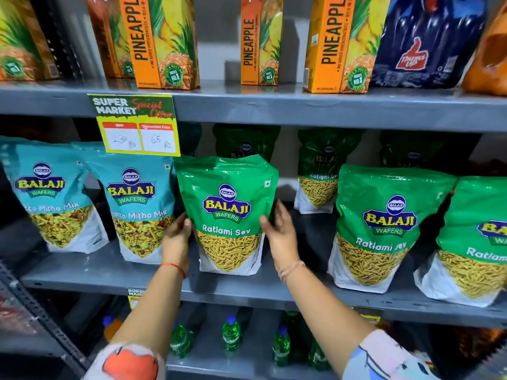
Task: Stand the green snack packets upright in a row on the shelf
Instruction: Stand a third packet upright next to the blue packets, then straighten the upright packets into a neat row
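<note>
Here both hands framed one green packet [227,212] that stood upright near the front edge of the grey shelf [109,272]. The left hand [177,237] lay open against the packet's left side with the fingertips [187,223] touching the film, and the right hand [279,231] was open at its right side, thumb on the front face and fingers spread behind the edge; neither hand was closed around it. The clear window low on the packet showed thin yellow fried strands filling its bottom part.

Just left of the left hand stood two teal packets [137,209], upright, their windows showing a mixed yellow and green snack with reddish bits. Right of the right hand, across a bare gap of shelf, stood a second green packet [384,226], leaning slightly, and beyond it a third [474,242] cut off by the picture's edge; both held the same yellow strands. Behind the hands, deeper on the shelf, more green packets [318,171] stood in shadow.

Above the grip, a yellow price tag [137,124] hung from the upper shelf edge, its lower corner close to the held packet's top. Pineapple juice cartons [162,42] stood on that upper shelf. Below the arms, green bottles [231,333] stood on the lower shelf.
</note>
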Tool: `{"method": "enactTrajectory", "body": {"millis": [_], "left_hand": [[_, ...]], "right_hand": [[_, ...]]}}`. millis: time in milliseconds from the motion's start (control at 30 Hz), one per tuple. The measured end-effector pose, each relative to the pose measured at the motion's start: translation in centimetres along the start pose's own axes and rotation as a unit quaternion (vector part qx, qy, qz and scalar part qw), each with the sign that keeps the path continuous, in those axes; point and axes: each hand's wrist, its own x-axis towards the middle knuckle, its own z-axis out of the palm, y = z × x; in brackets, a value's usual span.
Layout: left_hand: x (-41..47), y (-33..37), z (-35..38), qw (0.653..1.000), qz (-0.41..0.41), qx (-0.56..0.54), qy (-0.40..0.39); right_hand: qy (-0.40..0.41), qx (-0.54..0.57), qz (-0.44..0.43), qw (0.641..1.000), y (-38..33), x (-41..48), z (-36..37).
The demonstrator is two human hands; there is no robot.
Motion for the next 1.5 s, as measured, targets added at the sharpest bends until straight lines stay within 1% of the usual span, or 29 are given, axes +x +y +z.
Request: {"method": "enactTrajectory", "body": {"millis": [33, 100, 133, 167, 200, 300, 367, 400, 433, 467, 500, 533, 567, 633, 700, 767, 833, 900, 1033, 1200, 1300, 1333, 1367, 1400, 1433, 1500], "left_hand": [[-0.8, -0.8, -0.2, 0.998, 0.023, 0.031, 0.044], [-3.1, -2.8, -0.3, 0.981, 0.055, 0.109, 0.152], [-4.8, -3.6, -0.1, 0.973, 0.080, 0.139, 0.165], [-6.6, -4.5, 0.6, 0.973, 0.103, 0.152, 0.143], [-8.3, -5.1, 1.5, 0.974, 0.120, 0.161, 0.104], [-11.5, -6.1, 5.6, 0.978, 0.139, 0.157, -0.019], [-12.3, -6.0, 8.9, 0.982, 0.119, 0.115, -0.091], [-12.6, -5.7, 10.3, 0.983, 0.096, 0.093, -0.130], [-12.8, -5.5, 11.9, 0.976, 0.067, 0.083, -0.191], [-12.6, -5.8, 13.2, 0.963, 0.040, 0.090, -0.251], [-12.5, -6.3, 14.6, 0.945, 0.017, 0.095, -0.312], [-12.5, -6.5, 15.6, 0.932, -0.011, 0.098, -0.349], [-12.1, -6.9, 16.3, 0.917, -0.024, 0.113, -0.381], [-11.3, -7.6, 17.9, 0.896, -0.036, 0.136, -0.422], [-10.4, -8.8, 19.1, 0.883, -0.044, 0.149, -0.443], [-10.4, -9.2, 19.8, 0.876, -0.064, 0.150, -0.455], [-11.3, -8.2, 20.2, 0.879, -0.077, 0.145, -0.447], [-11.4, -8.4, 20.0, 0.889, -0.085, 0.123, -0.432], [-9.9, -8.6, 17.7, 0.908, -0.100, 0.108, -0.393], [-8.4, -7.8, 15.0, 0.911, -0.128, 0.113, -0.376], [-8.3, -7.5, 14.6, 0.903, -0.113, 0.131, -0.394], [-8.6, -7.2, 14.5, 0.904, -0.099, 0.131, -0.395], [-8.9, -6.6, 14.6, 0.917, -0.081, 0.118, -0.373], [-9.0, -5.9, 14.7, 0.936, -0.067, 0.078, -0.338], [-9.0, -5.0, 14.9, 0.950, -0.049, 0.028, -0.306], [-8.7, -3.2, 15.3, 0.962, -0.035, -0.079, -0.258]], "right_hand": [[-0.014, -0.051, -0.007, 0.999, 0.9, -1.3, -1.2], [-0.031, -0.149, -0.015, 0.988, 3.0, -4.3, -4.3], [-0.031, -0.177, -0.012, 0.984, 3.8, -5.8, -5.9], [-0.023, -0.191, -0.008, 0.981, 4.1, -7.2, -7.8], [-0.005, -0.203, 0.001, 0.979, 4.1, -8.2, -9.6], [0.085, -0.230, 0.021, 0.969, 3.2, -9.6, -15.2], [0.137, -0.214, 0.023, 0.967, 2.0, -10.1, -18.9], [0.167, -0.208, 0.013, 0.964, 1.3, -10.1, -20.4], [0.199, -0.207, -0.006, 0.958, 0.4, -9.9, -22.0], [0.225, -0.212, -0.022, 0.951, -0.2, -9.4, -23.4], [0.235, -0.214, -0.023, 0.948, -0.8, -8.7, -25.0], [0.220, -0.211, 0.000, 0.952, -1.2, -7.7, -26.1], [0.184, -0.207, 0.030, 0.960, -1.5, -6.8, -26.9], [0.080, -0.212, 0.082, 0.971, -2.0, -5.0, -28.2], [-0.011, -0.257, 0.112, 0.960, -2.5, -3.8, -28.5], [-0.054, -0.265, 0.141, 0.952, -2.4, -2.9, -28.4], [-0.064, -0.266, 0.156, 0.949, -2.1, -2.4, -28.3], [-0.059, -0.264, 0.151, 0.951, -1.6, -2.2, -27.6], [-0.057, -0.197, 0.134, 0.970, -0.5, -2.1, -24.8], [-0.059, -0.178, 0.133, 0.973, 1.2, -1.8, -21.9], [-0.068, -0.191, 0.125, 0.971, 0.8, -2.0, -21.7], [-0.074, -0.179, 0.113, 0.974, 0.3, -2.0, -21.8], [-0.070, -0.149, 0.093, 0.982, -0.5, -1.9, -21.9], [-0.040, -0.105, 0.073, 0.991, -1.4, -1.5, -21.8], [0.009, -0.055, 0.052, 0.997, -2.5, -1.1, -21.6], [0.111, 0.013, 0.015, 0.994, -4.7, 0.4, -21.0]]}}
